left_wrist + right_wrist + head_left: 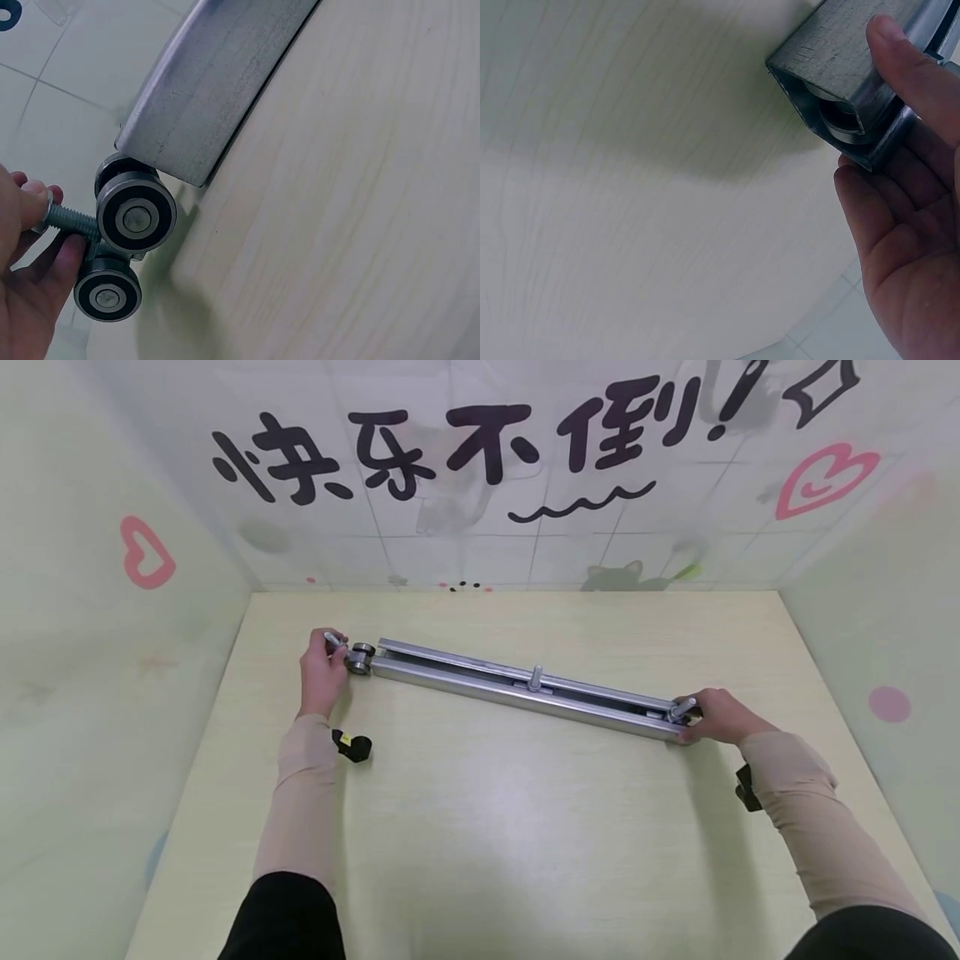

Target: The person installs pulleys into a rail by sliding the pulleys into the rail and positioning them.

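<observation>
My left hand (322,677) pinches the threaded bolt (71,219) of a roller trolley (136,217) between thumb and fingers. The trolley has several dark-faced bearing wheels. It sits just outside the left end of a long silver track rail (465,691); whether it touches the rail I cannot tell. My right hand (723,717) grips the rail's right end, thumb on one side and fingers beneath. A wheel (844,135) shows inside that open end, with a bolt (682,708) rising from the slot. Another bolt (536,678) stands up near the rail's middle.
A pale wood-grain table (510,827) lies under the rail. Light printed walls stand at left, right and back, with dark lettering (487,439) on the back one. Black wrist devices (352,746) are worn on both forearms.
</observation>
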Motion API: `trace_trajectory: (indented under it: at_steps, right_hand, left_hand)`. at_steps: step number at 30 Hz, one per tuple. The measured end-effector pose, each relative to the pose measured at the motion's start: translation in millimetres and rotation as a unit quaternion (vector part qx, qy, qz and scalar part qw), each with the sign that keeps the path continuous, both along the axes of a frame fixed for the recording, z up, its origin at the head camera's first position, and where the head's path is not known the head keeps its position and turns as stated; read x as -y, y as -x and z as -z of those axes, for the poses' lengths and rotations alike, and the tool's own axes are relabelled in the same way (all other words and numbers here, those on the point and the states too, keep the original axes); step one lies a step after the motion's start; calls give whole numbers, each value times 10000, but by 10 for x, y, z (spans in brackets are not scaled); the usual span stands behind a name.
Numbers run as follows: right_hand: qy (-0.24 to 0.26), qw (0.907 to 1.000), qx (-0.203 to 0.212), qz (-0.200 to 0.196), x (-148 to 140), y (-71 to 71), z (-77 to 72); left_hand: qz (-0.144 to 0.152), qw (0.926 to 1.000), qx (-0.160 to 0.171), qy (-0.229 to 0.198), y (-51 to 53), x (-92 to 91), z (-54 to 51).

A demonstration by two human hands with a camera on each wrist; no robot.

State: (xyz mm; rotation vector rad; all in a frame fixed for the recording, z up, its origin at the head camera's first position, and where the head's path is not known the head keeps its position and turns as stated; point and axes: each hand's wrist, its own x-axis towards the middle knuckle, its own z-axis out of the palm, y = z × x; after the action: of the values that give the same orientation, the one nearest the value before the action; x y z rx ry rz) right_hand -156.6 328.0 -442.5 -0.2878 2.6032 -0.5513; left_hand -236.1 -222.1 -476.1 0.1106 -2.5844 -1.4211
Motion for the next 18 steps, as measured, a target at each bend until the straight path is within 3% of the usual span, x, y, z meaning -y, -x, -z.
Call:
trace_trajectory:
  at_steps: [18]
  right_hand:
    - [92, 9999, -128, -25, 5, -16, -5]
  left_hand:
    - [185, 9998, 100, 67, 115, -83, -2]
